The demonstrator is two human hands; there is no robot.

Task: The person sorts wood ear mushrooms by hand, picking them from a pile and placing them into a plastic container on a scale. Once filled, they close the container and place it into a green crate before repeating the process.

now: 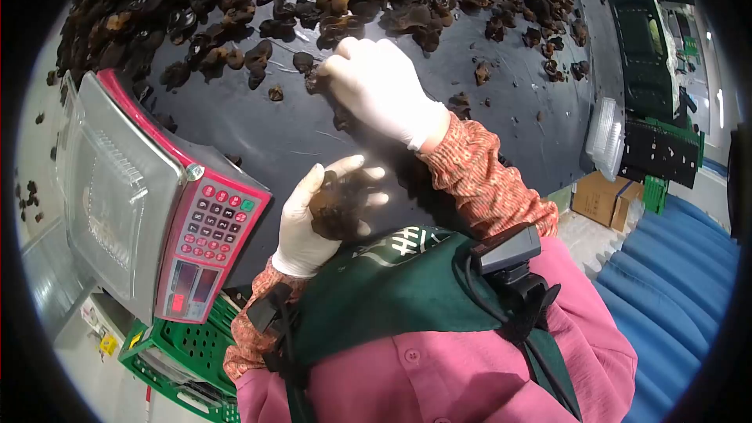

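My left hand (305,219), in a white glove, is palm up near my apron, its fingers curled around several dark brown wood ear mushrooms (338,207). Farther out over the black table, my gloved right hand (380,90) has its fingers bent and pressed together. A small wood ear piece (312,81) shows at its fingertips, partly hidden by the glove. Another dark piece (342,120) lies below that hand. A large heap of wood ear mushrooms (345,0) spreads along the far side, with loose pieces scattered nearer to me.
At left stands a pink and grey digital scale (215,219) with a clear plastic tray (113,188) on it. Clear trays (605,137) sit at the right table edge. Green crates (184,352) are at lower left and upper right, a cardboard box (601,200) at right.
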